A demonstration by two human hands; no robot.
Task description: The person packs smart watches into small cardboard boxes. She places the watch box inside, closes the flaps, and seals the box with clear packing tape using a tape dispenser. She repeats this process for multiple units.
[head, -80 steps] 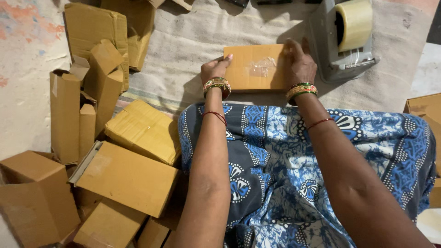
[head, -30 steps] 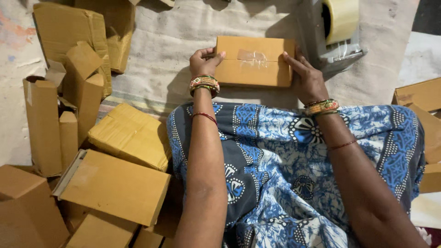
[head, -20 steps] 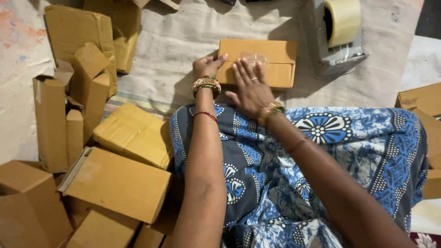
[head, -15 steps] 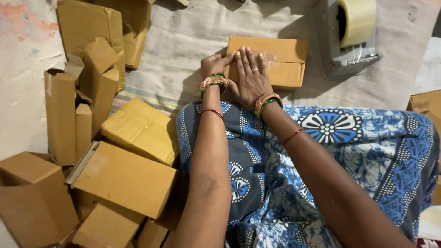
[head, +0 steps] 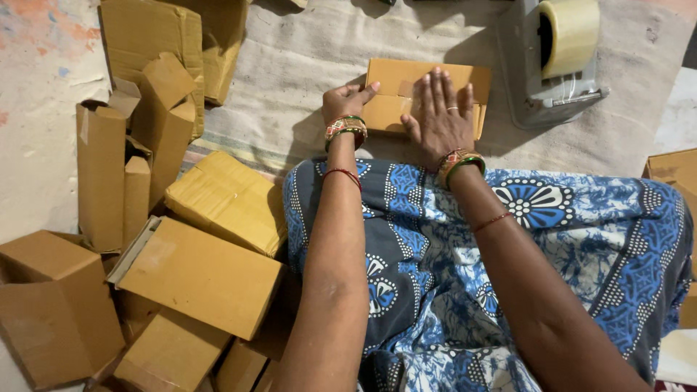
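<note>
A small brown cardboard box [head: 396,87] lies on the beige cloth in front of my knees. My left hand [head: 345,103] grips its left end, thumb against the side. My right hand [head: 438,116] lies flat on top of the box with the fingers spread. Both wrists wear coloured bangles. My lap is covered by a blue patterned cloth [head: 552,239].
A grey tape dispenser [head: 555,62] with a roll of clear tape stands at the upper right. Several brown cardboard boxes [head: 200,276] are piled at the left, some open and upright. Another box edge [head: 671,170] shows at the right. The beige cloth [head: 290,87] covers the floor ahead.
My right hand moved from the box's right end to its top and now presses flat there, after sweeping leftward. The box was turned over, so its taped face no longer shows.
</note>
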